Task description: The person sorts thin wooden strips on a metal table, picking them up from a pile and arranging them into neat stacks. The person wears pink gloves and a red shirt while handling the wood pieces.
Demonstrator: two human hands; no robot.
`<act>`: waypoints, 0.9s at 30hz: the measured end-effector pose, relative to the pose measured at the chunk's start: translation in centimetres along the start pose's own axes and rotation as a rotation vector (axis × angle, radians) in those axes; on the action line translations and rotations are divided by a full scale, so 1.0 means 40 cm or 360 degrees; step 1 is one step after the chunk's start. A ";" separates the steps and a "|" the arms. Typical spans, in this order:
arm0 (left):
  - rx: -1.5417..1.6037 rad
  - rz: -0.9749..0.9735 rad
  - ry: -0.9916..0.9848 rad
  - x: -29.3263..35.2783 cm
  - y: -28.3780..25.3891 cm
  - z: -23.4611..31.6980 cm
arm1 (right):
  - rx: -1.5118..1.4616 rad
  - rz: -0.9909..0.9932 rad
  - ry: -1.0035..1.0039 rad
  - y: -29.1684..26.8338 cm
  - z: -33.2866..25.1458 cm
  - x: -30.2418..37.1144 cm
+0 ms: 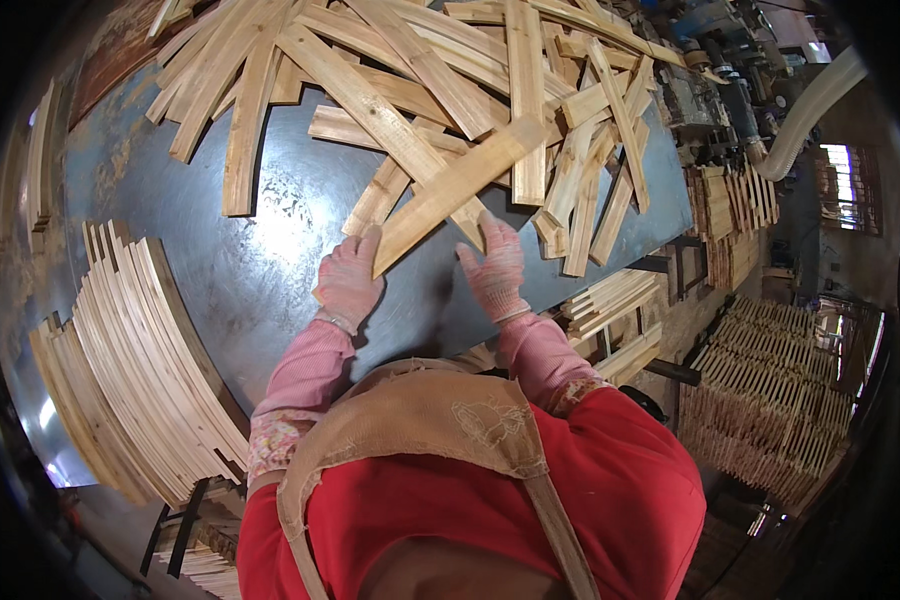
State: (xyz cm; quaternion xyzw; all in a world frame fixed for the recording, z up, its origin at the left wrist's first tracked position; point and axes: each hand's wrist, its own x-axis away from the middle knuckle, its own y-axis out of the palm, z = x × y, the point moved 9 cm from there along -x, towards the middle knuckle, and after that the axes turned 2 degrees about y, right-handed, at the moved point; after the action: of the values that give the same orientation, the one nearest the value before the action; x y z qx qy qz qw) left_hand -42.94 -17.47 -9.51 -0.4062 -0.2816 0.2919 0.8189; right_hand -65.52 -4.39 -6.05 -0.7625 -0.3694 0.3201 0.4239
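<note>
My left hand [351, 277], in a pale pinkish knit glove, is closed on the near end of a flat wooden board [460, 190]. That board slants up to the right, over other boards in the pile. A small pale edge shows below the left hand; I cannot tell which board it belongs to. My right hand [496, 270], gloved alike, has its fingers and thumb around the near end of a second board [370, 115], which runs up to the left and passes beneath the first. Both hands are over the near side of the dark metal tabletop [220, 290].
Loose boards [240, 130] lie heaped at the far side. A row of boards on edge [150, 370] stands at the left. Stacked slats [610, 300] are at right beside the table, with more stacks [770, 390] beyond. Machinery [715, 90] and a pale hose [815, 110] are far right.
</note>
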 end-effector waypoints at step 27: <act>0.0354 0.0681 -0.1114 0.565 -0.171 -0.424 | -0.1198 -0.2028 0.0123 0.555 -0.607 0.093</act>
State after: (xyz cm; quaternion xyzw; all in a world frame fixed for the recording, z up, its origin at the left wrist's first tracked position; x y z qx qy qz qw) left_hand -14.22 -13.41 -7.46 -0.2410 -0.4187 0.6042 0.6337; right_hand -37.64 -19.40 -15.72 -0.5048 -0.8099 -0.1633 0.2500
